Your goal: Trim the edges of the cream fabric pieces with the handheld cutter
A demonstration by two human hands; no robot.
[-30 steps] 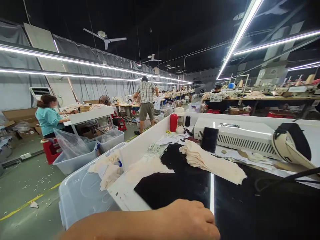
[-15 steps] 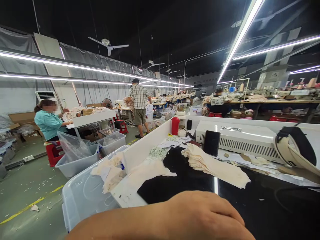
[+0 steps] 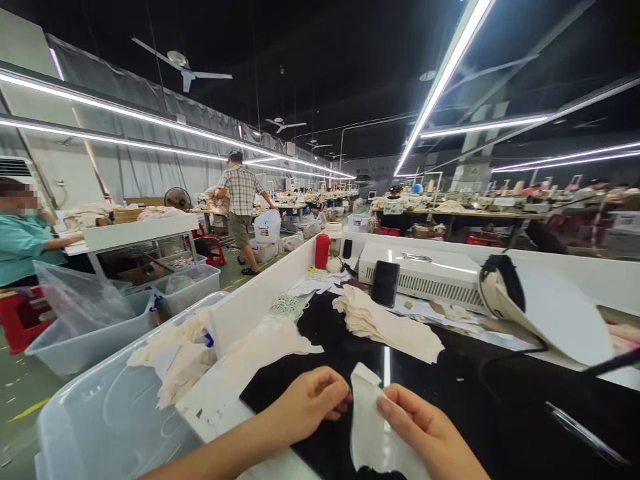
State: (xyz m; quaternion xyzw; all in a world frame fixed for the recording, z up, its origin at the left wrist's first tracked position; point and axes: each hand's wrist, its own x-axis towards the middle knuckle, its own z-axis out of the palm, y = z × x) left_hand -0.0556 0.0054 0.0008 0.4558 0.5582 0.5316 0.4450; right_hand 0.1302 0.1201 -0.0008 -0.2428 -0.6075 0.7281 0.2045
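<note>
My left hand (image 3: 306, 402) and my right hand (image 3: 425, 427) meet at the bottom edge over the black work surface (image 3: 475, 400). Between them is a small white cut piece of fabric (image 3: 373, 427). The right hand's fingers pinch its right side, and the left hand's fingertips touch its upper left edge. Just beyond lies a stack of cream fabric pieces (image 3: 385, 323). A second cream piece (image 3: 270, 343) lies flat to the left.
A clear plastic bin (image 3: 115, 413) with cream scraps stands left of the white table rim (image 3: 250, 303). Behind are a white machine (image 3: 435, 277), a black phone (image 3: 385, 283) and a red bottle (image 3: 323, 251). A person in a checked shirt (image 3: 241, 210) walks the aisle; another in teal (image 3: 23, 240) sits at the left.
The view swung right. My left hand drew back from across the bottom, my right hand came into view, and the two now hold a white fabric piece between them.
</note>
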